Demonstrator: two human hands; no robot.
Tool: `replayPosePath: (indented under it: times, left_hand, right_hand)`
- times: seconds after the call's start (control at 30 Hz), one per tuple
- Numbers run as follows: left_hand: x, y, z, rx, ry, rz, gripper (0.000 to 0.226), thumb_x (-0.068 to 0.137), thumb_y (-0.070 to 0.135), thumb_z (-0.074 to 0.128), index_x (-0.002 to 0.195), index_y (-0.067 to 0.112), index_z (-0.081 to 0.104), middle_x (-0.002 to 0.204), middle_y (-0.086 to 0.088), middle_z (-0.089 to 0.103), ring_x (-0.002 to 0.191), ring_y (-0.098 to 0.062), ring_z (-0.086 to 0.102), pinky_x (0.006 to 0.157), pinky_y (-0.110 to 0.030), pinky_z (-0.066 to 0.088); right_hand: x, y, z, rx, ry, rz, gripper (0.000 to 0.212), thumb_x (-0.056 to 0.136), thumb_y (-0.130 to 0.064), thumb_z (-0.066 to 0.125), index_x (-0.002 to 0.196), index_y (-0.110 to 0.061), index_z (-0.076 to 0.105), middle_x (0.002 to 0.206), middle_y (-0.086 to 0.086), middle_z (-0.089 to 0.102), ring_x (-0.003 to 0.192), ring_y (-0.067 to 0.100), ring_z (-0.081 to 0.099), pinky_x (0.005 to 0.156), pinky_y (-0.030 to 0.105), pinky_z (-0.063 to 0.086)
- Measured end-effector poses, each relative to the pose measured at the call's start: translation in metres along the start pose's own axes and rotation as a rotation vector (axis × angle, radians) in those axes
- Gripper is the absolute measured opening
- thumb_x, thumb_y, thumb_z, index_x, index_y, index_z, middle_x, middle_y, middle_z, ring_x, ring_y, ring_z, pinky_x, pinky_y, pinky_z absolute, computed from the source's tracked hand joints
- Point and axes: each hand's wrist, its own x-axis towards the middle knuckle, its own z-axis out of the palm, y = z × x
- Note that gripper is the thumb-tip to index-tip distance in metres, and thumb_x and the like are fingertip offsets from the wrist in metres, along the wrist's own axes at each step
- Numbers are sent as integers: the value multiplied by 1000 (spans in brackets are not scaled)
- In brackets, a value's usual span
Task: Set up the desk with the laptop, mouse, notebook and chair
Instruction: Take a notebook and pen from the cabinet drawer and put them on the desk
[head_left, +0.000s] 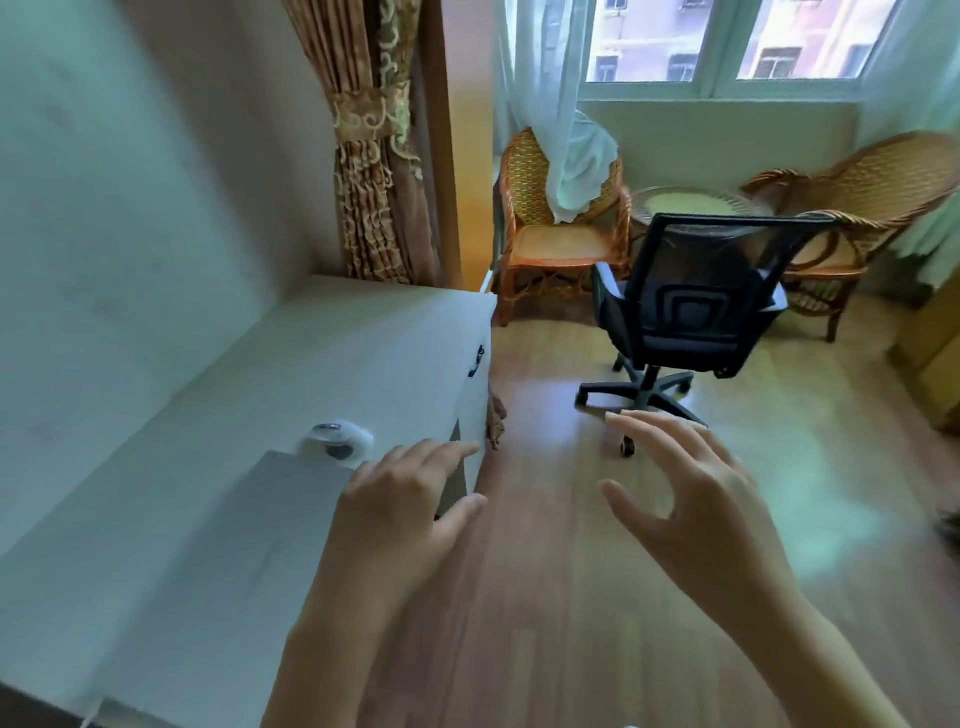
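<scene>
On the left stands a white desk (208, 415) against a pale wall (130, 156). On its top lies a grey closed laptop (270, 519), flat, with its near corner close to the front edge of the desk. Just behind the far edge of the laptop sits a white mouse (337, 441); the picture is blurred there, so I cannot tell if the two are touching. On the white side panel of the desk there is a small dark handle (476, 361). I cannot see a notebook in this view.

Behind the desk hangs a brown patterned curtain (371, 156), tied in the middle.

The left hand (400, 525) is above the front corner of the desk, palm down, fingers loosely stretched and a little apart. It holds nothing; the fingertips seem near the corner of the laptop, but I cannot say if they touch it.

The right hand (696, 499) is over the wooden floor (545, 597), well apart from the desk. Its fingers are spread and slightly bent, and it holds nothing.

Further away, beyond the right hand, stands a black office chair (696, 312) on wheels, with a mesh back. It is away from the desk, in the open floor. Behind it are a wicker armchair (556, 223) with a sheer white curtain (566, 130) falling on it, a small round table (691, 202), and a second wicker armchair (862, 208) at the right. Above them is a window (727, 41).
</scene>
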Motion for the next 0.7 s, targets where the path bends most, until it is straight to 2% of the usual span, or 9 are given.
replayPosePath:
  times: [0.13,0.33,0.5,0.63,0.7]
  left_hand:
    - [39,55,35,19,-39,105,46,67,40,82,109,29,67,96,13,71,83,-13,68,66,-28,47]
    - [99,170,96,-37,-91,281,47,73,41,77,117,29,64,105,11,70,89,-13,68,70,-31,49]
    - [137,261,137,-76,-130,359,46,77,43,73,119,29,63,106,12,69,88,-14,66,71,-31,50]
    - [165,315,168,-101,-195,448,46,83,46,64,125,30,58,115,13,65,101,-13,63,81,-34,51]
    - [182,337,182,-97,-208,475,45,82,46,66,124,30,59,115,12,66,102,-14,63,81,-34,50]
  right_hand:
    - [2,61,-28,-42,37,71,52,73,-40,61,123,-26,59,124,-9,61,117,18,53,93,45,47]
    - [5,179,-80,-85,80,184,51,74,-39,60,124,-27,57,124,-8,59,115,18,53,90,46,46]
    - [4,265,-124,-153,82,256,51,74,-40,60,124,-26,58,123,-6,60,115,20,53,88,46,46]
    - [6,322,-151,-146,121,315,49,75,-39,61,122,-25,59,122,-5,61,115,19,54,91,48,46]
    - [8,344,-158,-148,139,352,49,74,-39,61,121,-26,59,122,-7,60,114,19,54,91,47,46]
